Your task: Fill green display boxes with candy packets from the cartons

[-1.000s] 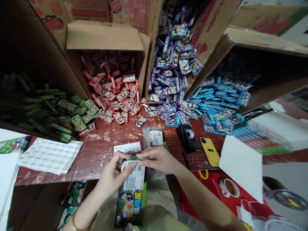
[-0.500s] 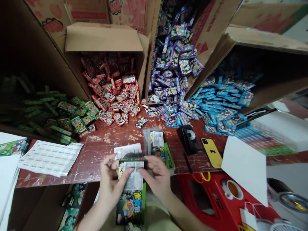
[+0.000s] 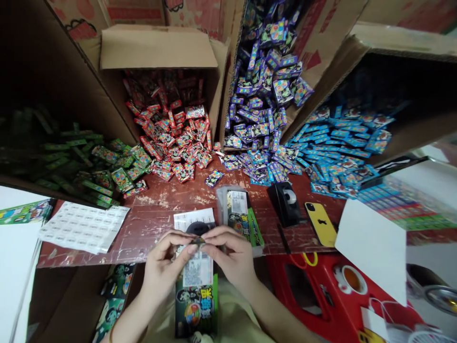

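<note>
A black and green printed candy box [image 3: 195, 305] with a white label hangs upright in front of my body. My left hand [image 3: 167, 257] pinches its top edge from the left, thumb toward me. From the other side, my right hand [image 3: 231, 250] grips the same edge, and the two hands' fingertips nearly meet at the middle. They cover most of the top flap. Just beyond the fingers lie a dark round object [image 3: 198, 227] and a white sheet [image 3: 183, 217]. Similar printed boxes [image 3: 237, 216] lie in clear plastic beyond my right hand.
Open cartons spill green packets [image 3: 121, 178], red packets [image 3: 182, 152], purple packets [image 3: 262, 128] and blue packets [image 3: 335, 152]. A sticker sheet [image 3: 84, 226], a black tape dispenser [image 3: 285, 202] and a yellow phone [image 3: 320, 224] lie on the table. A cup [image 3: 352, 280] stands on a red stool [image 3: 296, 281].
My fingers have moved inward along the box's top edge and now pinch it near its middle. The top panel, visible before, is now mostly covered. The whole view has shifted slightly.
</note>
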{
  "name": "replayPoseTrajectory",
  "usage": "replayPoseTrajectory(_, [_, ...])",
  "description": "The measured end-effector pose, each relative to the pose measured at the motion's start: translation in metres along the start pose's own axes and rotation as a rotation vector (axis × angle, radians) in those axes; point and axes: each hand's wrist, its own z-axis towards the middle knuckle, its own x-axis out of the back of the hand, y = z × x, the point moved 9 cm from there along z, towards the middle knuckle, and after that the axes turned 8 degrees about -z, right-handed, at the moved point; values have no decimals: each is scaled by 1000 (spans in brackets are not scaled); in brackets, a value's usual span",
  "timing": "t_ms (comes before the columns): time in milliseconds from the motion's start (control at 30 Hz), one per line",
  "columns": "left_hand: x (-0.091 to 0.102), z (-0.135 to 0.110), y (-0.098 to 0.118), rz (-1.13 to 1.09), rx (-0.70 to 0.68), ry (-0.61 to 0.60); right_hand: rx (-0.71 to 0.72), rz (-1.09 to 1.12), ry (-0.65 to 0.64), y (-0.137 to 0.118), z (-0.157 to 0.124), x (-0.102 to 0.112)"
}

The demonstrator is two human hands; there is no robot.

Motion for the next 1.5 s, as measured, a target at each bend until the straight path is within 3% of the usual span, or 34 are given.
replayPoseTrajectory(133, [11, 4, -16, -60, 226, 83, -261, 132, -178, 18, 10, -10])
replayPoseTrajectory(200, [11, 6, -22, -69, 272, 99, -342, 129, -251, 29, 14, -12])
replayPoseTrajectory(433, [-1, 3, -5, 86, 125, 76, -372, 73, -399, 43, 24, -8])
replayPoseTrajectory(633, [-4, 5, -6, 13, 156, 72, -403, 108, -413, 45, 22, -4])
replayPoseTrajectory(700, [-5, 7, -11, -35, 188, 66, -373, 122, -406, 41, 23, -2])
replayPoseTrajectory(800, [-4, 8, -18, -62, 212, 67, -207, 88, -363, 26, 26, 2])
replayPoseTrajectory(867, [-4, 8, -18, -27, 177, 68, -127, 34, -343, 18, 25, 5])
replayPoseTrajectory(1033, [-10, 6, -16, 23, 80, 17, -92, -28, -347, 19, 21, 6])
replayPoseTrajectory(1167, [-16, 6, -16, 20, 77, -49, 91, -112, -279, 2, 15, 9])
replayPoseTrajectory(1233, [-16, 6, -24, -13, 127, -70, 159, -164, -242, -4, 12, 9])
replayPoseTrajectory(1333, [-4, 6, -52, -91, 256, -7, 119, -236, -256, 7, 19, -1])
replayPoseTrajectory(1500, [32, 5, -99, -103, 346, 164, -49, -442, -328, 75, 68, -48])
